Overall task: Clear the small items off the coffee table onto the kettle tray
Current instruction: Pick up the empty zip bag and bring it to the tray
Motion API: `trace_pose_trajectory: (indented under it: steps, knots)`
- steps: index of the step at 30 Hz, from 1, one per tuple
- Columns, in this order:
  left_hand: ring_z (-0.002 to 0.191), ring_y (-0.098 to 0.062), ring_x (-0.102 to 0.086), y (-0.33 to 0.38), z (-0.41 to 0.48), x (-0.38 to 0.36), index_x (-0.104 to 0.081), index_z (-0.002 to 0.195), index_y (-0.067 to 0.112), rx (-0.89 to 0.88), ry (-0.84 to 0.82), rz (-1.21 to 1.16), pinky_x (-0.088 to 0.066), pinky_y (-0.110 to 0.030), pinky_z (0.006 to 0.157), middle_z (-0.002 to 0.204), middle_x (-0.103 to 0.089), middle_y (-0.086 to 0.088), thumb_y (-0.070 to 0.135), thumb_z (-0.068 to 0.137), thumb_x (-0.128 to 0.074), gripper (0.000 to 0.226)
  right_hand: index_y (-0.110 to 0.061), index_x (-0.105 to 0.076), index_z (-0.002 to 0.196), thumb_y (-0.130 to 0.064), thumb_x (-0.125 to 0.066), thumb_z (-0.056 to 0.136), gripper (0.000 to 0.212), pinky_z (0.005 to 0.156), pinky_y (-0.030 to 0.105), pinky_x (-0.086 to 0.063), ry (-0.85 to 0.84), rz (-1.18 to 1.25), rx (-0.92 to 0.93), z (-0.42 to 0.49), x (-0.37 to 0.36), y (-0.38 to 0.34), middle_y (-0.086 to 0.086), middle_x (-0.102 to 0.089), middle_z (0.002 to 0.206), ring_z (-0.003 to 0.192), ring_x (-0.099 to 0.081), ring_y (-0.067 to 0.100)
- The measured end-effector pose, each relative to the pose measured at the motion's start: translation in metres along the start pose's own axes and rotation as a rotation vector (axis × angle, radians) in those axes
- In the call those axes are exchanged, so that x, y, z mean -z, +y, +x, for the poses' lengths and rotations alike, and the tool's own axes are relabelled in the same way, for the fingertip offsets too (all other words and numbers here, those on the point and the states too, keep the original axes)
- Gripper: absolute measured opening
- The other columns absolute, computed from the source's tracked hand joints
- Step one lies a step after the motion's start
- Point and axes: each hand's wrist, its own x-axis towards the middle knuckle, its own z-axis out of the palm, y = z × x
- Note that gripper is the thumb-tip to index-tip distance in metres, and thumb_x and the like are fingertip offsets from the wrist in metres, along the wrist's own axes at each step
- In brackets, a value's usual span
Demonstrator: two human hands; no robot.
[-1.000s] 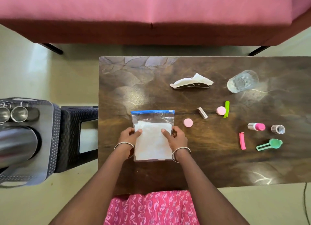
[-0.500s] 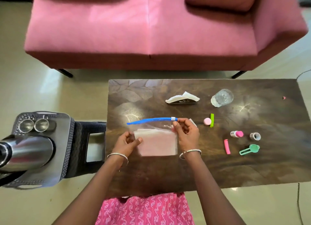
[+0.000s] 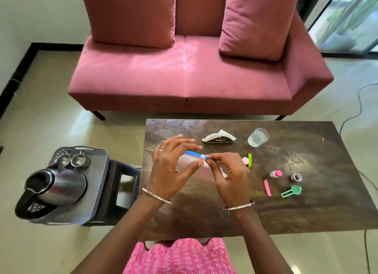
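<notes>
Zip bag [image 3: 195, 163] up over coffee table [image 3: 306, 208], blue strip pinched by right hand [image 3: 229, 174]; left hand [image 3: 173, 165] open beside it. Probably light, floppy, slippery; best held by stiff strip

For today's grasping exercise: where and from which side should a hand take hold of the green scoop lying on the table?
Grip the green scoop by its flat looped handle, coming from above and the near-left. It lies flat, handle pointing toward the person, clear of the pink clip; the round bowl is wider and harder to pinch.
</notes>
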Motion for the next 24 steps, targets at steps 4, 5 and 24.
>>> trace_pose_trajectory:
  steps: [4,5,24]
  knots:
    - [0.127,-0.003,-0.050,0.014,-0.006,0.008,-0.072,0.093,0.033,-0.070,0.036,0.045,-0.031,-0.054,0.105,0.103,-0.069,0.022,0.043,0.084,-0.067,0.015,-0.027,-0.066,0.090,-0.014,-0.073,0.084,0.016,0.075,0.031,-0.050,0.009,-0.022,0.089,-0.003,0.007,-0.027,-0.016,-0.065,0.089,0.087,-0.060,0.012]
    - [0.125,-0.002,-0.051,0.014,-0.009,0.010,-0.072,0.091,0.032,-0.078,0.055,0.050,-0.031,-0.054,0.106,0.100,-0.070,0.022,0.042,0.085,-0.067,0.013,-0.025,-0.068,0.088,-0.013,-0.073,0.083,0.014,0.074,0.034,-0.051,0.014,-0.026,0.089,-0.005,0.008,-0.033,-0.016,-0.066,0.087,0.087,-0.059,0.013]
    - [0.099,-0.016,-0.065,-0.025,-0.039,0.068,-0.069,0.089,0.023,0.110,0.124,0.267,-0.046,-0.052,0.089,0.096,-0.069,0.011,0.044,0.090,-0.054,0.026,-0.019,-0.071,0.082,-0.006,-0.077,0.080,0.014,0.081,0.037,-0.050,0.143,0.093,-0.101,0.005,0.036,-0.046,-0.016,-0.065,0.083,0.089,-0.060,0.020]
